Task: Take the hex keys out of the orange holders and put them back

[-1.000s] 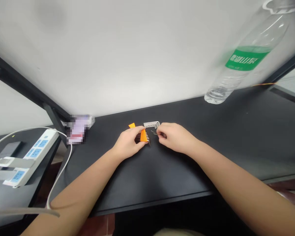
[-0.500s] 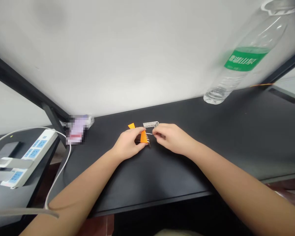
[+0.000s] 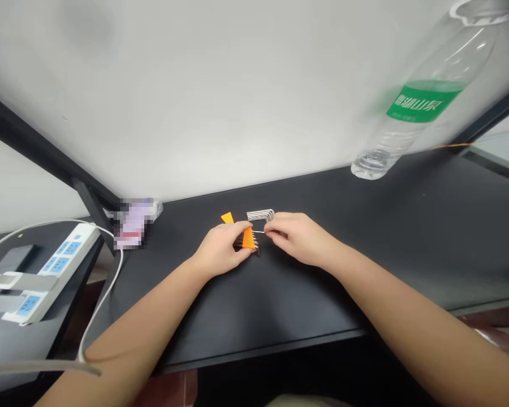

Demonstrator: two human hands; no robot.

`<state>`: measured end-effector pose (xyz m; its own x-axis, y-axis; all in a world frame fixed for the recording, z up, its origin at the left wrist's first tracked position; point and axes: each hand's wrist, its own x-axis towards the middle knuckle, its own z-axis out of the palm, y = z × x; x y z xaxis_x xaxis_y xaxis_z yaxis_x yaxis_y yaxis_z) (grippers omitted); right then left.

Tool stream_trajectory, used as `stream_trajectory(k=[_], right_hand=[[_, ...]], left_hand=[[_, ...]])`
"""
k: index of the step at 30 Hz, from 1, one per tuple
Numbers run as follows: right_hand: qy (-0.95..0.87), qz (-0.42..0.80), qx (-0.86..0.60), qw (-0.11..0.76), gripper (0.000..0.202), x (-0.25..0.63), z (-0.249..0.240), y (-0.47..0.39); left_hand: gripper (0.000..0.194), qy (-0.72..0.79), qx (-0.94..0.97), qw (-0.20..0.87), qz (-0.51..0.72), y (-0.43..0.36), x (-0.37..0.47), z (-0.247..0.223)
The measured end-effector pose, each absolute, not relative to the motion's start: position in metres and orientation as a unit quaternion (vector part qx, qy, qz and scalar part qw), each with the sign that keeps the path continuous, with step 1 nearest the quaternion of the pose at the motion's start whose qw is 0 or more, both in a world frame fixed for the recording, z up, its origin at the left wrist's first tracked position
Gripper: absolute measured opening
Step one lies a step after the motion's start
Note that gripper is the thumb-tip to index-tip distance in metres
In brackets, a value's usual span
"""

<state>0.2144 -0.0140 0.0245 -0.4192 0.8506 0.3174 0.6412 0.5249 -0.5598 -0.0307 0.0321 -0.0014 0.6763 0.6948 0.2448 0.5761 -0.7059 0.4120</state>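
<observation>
My left hand [image 3: 223, 247] is closed on an orange holder [image 3: 249, 238], thumb and fingers pinching its two sides. Several metal hex keys [image 3: 255, 244] stick out of the holder's right side. My right hand [image 3: 297, 236] pinches a thin hex key [image 3: 258, 232] by its right end, and the key's other end meets the holder at its upper right. Just behind my right fingertips, several silver L-shaped hex keys [image 3: 259, 215] lie side by side on the black table [image 3: 280, 305].
A large clear bottle with a green label [image 3: 424, 103] stands at the back right by the wall. At the left are a purple packet [image 3: 133, 223], a white power strip [image 3: 59, 261] and a white cable [image 3: 117, 274]. A black metal frame [image 3: 38, 150] rises there.
</observation>
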Motion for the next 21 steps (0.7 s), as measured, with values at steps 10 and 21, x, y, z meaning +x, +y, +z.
stream_trajectory(k=[10, 21], right_hand=[[-0.645, 0.507, -0.469, 0.327, 0.030, 0.202, 0.010, -0.009], [-0.801, 0.143, -0.566, 0.132, 0.007, 0.225, 0.011, -0.003]], left_hand=[[0.042, 0.271, 0.929, 0.121, 0.219, 0.018, -0.022, 0.009], [0.053, 0.351, 0.894, 0.177, 0.213, 0.030, -0.031, -0.005]])
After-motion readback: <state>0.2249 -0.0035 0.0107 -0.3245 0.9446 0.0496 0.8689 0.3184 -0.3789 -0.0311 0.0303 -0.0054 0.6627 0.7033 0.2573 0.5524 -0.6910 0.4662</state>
